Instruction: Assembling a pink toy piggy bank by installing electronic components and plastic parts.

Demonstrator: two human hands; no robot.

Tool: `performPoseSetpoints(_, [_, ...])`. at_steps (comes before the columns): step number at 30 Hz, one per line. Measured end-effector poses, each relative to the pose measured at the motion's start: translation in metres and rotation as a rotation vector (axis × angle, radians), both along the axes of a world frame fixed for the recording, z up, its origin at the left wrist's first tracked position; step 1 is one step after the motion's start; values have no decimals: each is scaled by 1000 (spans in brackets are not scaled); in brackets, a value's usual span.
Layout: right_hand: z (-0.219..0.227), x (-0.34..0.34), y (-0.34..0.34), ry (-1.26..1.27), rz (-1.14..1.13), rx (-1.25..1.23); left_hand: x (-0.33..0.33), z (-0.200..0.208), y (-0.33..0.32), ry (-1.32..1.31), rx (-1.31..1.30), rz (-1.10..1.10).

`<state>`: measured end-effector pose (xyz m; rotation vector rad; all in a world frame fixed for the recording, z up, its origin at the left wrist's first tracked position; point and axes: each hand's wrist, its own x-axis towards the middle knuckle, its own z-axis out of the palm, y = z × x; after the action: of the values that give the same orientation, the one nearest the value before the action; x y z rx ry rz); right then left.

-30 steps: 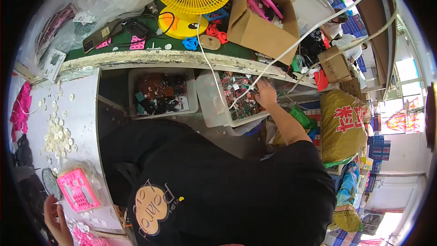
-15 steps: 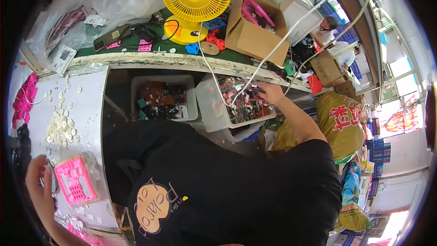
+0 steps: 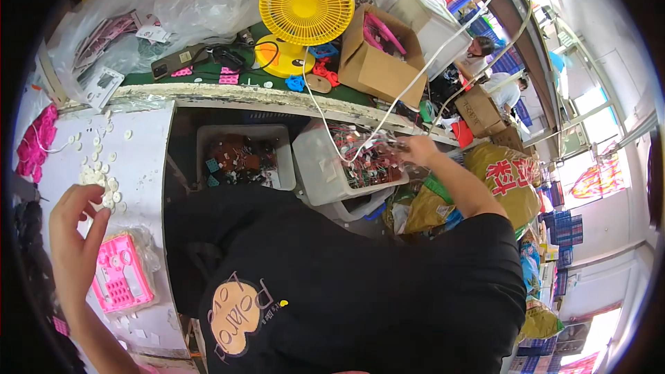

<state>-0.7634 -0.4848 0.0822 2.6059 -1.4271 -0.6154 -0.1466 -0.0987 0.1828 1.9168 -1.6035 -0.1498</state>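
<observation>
My left hand [image 3: 75, 227] hangs over the white tabletop with thumb and fingers apart, nothing visible between them. Its fingertips are nearest a pile of small white round plastic pieces [image 3: 109, 181]; whether they touch is hard to see. Beside the wrist lies a pink plastic casing [image 3: 122, 271] with keypad openings, on clear plastic wrap. My right hand [image 3: 418, 150] reaches into the right edge of a whitish bin [image 3: 315, 170] full of wired electronic parts [image 3: 370, 159]. Its fingertips are blurred among the red wires, so a hold there cannot be made out.
A second bin [image 3: 287, 159] of parts stands left of the first. On the green shelf are a yellow fan [image 3: 305, 7], a cardboard box [image 3: 381, 62] and a phone [image 3: 179, 62]. A white cable [image 3: 409, 90] hangs across the bins. Filled sacks [image 3: 502, 180] stand at the right; other people are beyond.
My left hand has moved up and right, from beside the pink casing to the white pieces. My right hand stays at the parts bin, slightly shifted. The view has tilted a little.
</observation>
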Motion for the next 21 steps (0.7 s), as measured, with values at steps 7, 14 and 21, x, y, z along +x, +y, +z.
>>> performPoseSetpoints(7, [69, 6, -54, 82, 3, -6, -8, -4, -15, 55, -58, -80])
performPoseSetpoints(14, [78, -21, -58, -279, -332, 177, -3, -16, -6, 106, 15, -75])
performPoseSetpoints(21, [20, -177, -42, -843, -797, -75, -2, -23, -8, 57, 3, -130])
